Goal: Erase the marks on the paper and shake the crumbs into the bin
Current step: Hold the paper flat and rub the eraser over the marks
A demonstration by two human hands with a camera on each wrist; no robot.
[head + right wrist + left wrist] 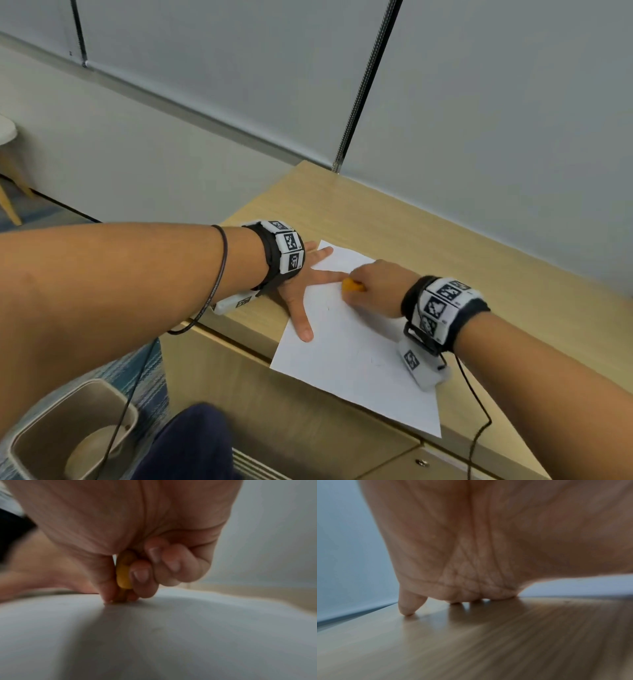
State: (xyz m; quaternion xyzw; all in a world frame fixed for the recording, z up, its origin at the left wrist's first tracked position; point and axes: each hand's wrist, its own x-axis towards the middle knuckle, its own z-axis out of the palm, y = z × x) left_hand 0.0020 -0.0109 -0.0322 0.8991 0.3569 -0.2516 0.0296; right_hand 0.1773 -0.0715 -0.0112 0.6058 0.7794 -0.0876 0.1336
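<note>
Left hand (301, 291) flat, fingers spread, pins the paper (356, 346) on the surface (479, 260), right hand (373, 287) pinches the eraser (351, 285) — short firm strokes, sheet kept pinned, bin (68, 435) waits below.

I see a light wood-grain cabinet top (428, 240) against the grey wall. One white paper sheet (359, 359) lies flat on it, near corner overhanging the front edge. Left hand (301, 291) rests spread across the sheet's left edge.
</note>
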